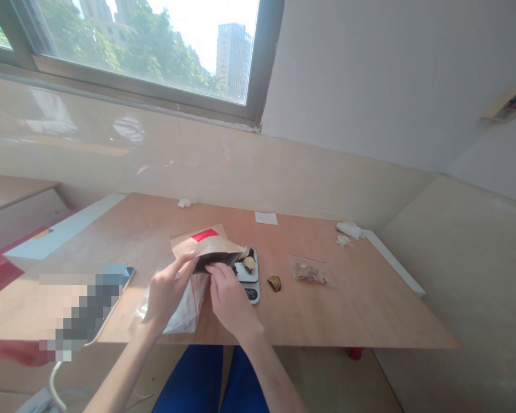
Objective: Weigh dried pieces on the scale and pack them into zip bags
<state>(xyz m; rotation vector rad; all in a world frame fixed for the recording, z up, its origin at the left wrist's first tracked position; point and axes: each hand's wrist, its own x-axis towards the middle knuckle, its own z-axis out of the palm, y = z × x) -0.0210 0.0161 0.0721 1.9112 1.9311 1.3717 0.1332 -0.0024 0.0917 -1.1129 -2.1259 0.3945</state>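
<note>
I see a bright window (150, 49) at eleven o'clock, pale wall (370, 74) at one, wooden table (370, 298) at six.

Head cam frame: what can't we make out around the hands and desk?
All in the head view:
Inside of the brown paper bag with a red label: dark, right hand across its mouth.
White digital scale: left part behind the bag and right hand.
Black display: digits too small.
Clear plastic bag with a red strip: middle covered by left hand and forearm.
Long object at left: pixelated.

No readable text, scale display (251, 294) blurred
</note>
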